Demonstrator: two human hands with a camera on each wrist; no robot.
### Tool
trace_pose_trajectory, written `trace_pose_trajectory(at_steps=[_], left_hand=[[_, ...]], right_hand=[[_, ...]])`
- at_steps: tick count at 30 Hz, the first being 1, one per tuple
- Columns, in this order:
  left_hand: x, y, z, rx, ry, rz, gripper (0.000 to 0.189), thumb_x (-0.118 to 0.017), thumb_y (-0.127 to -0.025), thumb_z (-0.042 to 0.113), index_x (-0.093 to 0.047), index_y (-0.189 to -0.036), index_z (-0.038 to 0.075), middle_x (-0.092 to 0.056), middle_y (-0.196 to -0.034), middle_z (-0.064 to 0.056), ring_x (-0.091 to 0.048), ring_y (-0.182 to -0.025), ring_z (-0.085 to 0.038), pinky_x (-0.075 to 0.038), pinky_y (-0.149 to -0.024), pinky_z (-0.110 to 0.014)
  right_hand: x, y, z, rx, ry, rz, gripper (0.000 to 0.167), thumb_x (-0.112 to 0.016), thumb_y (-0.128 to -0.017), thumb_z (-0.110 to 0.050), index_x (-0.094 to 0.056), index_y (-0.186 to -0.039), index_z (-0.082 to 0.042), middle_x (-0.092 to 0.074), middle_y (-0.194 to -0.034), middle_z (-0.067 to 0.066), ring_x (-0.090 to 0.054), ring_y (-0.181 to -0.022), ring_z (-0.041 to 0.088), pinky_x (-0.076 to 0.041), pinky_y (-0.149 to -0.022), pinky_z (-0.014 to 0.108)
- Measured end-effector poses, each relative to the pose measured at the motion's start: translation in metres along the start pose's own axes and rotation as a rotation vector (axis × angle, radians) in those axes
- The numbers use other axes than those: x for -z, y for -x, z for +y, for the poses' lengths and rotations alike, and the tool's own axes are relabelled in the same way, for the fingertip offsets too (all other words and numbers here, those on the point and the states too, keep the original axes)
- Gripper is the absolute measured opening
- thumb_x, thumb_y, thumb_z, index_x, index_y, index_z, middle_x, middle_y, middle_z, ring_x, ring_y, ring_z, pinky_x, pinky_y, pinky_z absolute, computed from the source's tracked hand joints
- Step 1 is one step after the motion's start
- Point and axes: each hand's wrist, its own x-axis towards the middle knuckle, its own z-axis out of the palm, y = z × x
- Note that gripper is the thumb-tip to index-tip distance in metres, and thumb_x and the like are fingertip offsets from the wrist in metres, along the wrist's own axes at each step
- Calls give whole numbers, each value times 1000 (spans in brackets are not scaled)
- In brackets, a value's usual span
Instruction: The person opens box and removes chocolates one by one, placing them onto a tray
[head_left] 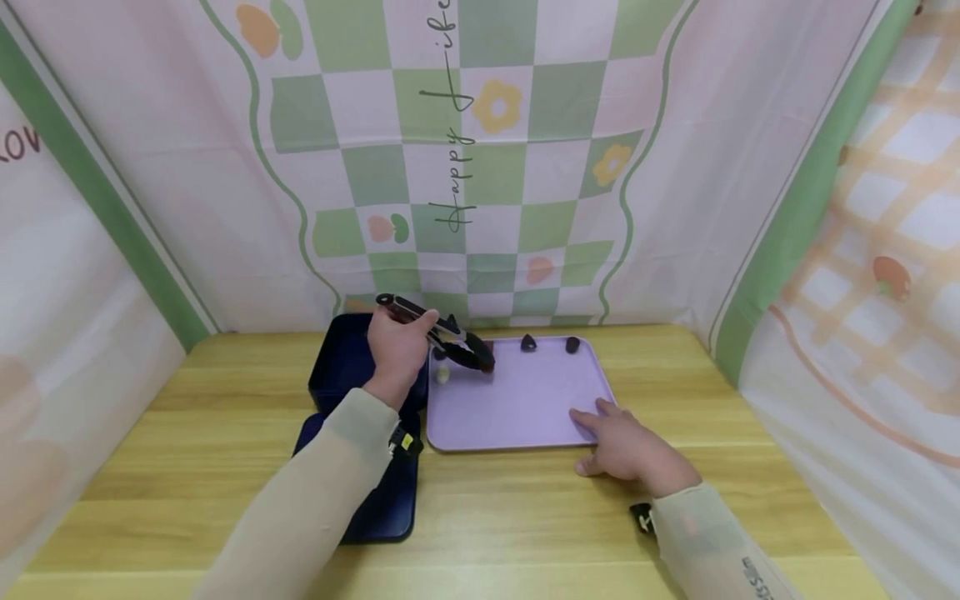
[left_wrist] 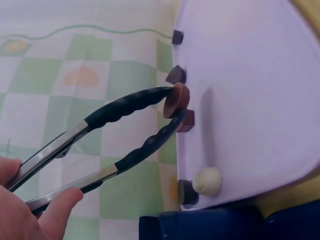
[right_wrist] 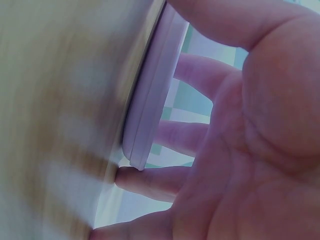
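My left hand (head_left: 401,346) grips a pair of black-tipped metal tongs (left_wrist: 145,102) around the handles. Between the tong tips is a round brown chocolate (left_wrist: 177,100), held over the far side of the purple tray (head_left: 517,417). Behind it in the left wrist view sits a square brown chocolate (left_wrist: 187,121). Two darker chocolates (head_left: 528,343) (head_left: 572,344) lie along the tray's far edge. At its far left are a white chocolate (left_wrist: 207,181) and a dark one (left_wrist: 188,192). My right hand (head_left: 626,446) rests at the tray's near right corner, fingers spread and touching the rim.
A dark blue open box (head_left: 341,358) stands left of the tray, with a dark blue lid (head_left: 382,508) in front of it, partly under my left forearm. The wooden table (head_left: 510,525) meets a checkered cloth (head_left: 495,175) at the back.
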Motion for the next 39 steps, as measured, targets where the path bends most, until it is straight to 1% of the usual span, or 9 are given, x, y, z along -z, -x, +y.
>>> trace_pose_trajectory(at_steps=[7,10,12,17,20,26,33,37,39], left_hand=[[-4,7,-6,24,-11,-35,36,-81,-86,16,-54,-109,10,-62,-95,-9,-59,-78,-25,-51,-68,-39],[-4,9,-8,34,-20,-51,36,-80,-87,20,-52,-108,11,-60,-92,-10,-58,-76,-26,-49,-66,-40],[-4,9,-9,27,-37,-55,36,-80,-88,23,-52,-107,11,-59,-89,-10,-56,-73,-26,-48,-65,-40],[-2,8,-9,-28,-47,-31,36,-81,-87,24,-53,-106,11,-61,-86,-9,-57,-70,-25,-49,-62,-39],[-3,6,-8,-40,-43,-29,37,-81,-87,23,-53,-108,11,-62,-89,-9,-58,-72,-25,-49,-64,-39],[-4,6,-6,-29,-50,-37,38,-81,-87,23,-54,-111,12,-63,-95,-7,-61,-81,-23,-52,-70,-39],[-5,6,-6,-23,-68,-28,37,-79,-88,21,-52,-110,11,-62,-95,-8,-61,-80,-24,-52,-68,-40],[-4,6,-7,-6,-75,-30,37,-79,-89,22,-51,-111,12,-61,-97,-8,-60,-82,-24,-51,-69,-40],[-4,6,-7,3,-62,-36,38,-79,-89,21,-51,-112,12,-61,-99,-8,-61,-85,-24,-52,-70,-39]], right_hand=[[0,0,-1,-8,-8,-8,79,-84,-81,-30,-48,-146,-4,-23,-149,42,-22,-127,70,-25,-103,72],[-1,0,-1,-9,-8,-10,79,-84,-80,-30,-48,-147,-4,-23,-149,42,-22,-127,70,-25,-102,73],[-2,0,0,-11,-7,-10,80,-84,-80,-31,-48,-147,-4,-23,-149,42,-22,-127,70,-25,-102,73],[-2,0,0,-12,-5,-11,80,-83,-80,-31,-48,-147,-4,-22,-149,42,-22,-127,70,-25,-102,73],[-1,0,0,-11,-6,-9,80,-83,-81,-31,-48,-147,-4,-22,-149,42,-23,-127,70,-25,-102,72],[1,1,0,-8,-6,-7,80,-84,-80,-30,-48,-147,-4,-22,-149,42,-23,-127,70,-26,-102,73],[0,1,0,-9,-10,-4,80,-84,-80,-30,-48,-147,-4,-22,-149,42,-23,-127,70,-26,-102,73],[0,0,0,-13,-12,-5,80,-83,-81,-30,-48,-147,-4,-22,-149,42,-22,-127,70,-25,-102,73],[0,1,0,-14,-11,-5,80,-83,-81,-30,-48,-147,-5,-22,-149,42,-22,-127,70,-25,-102,73]])
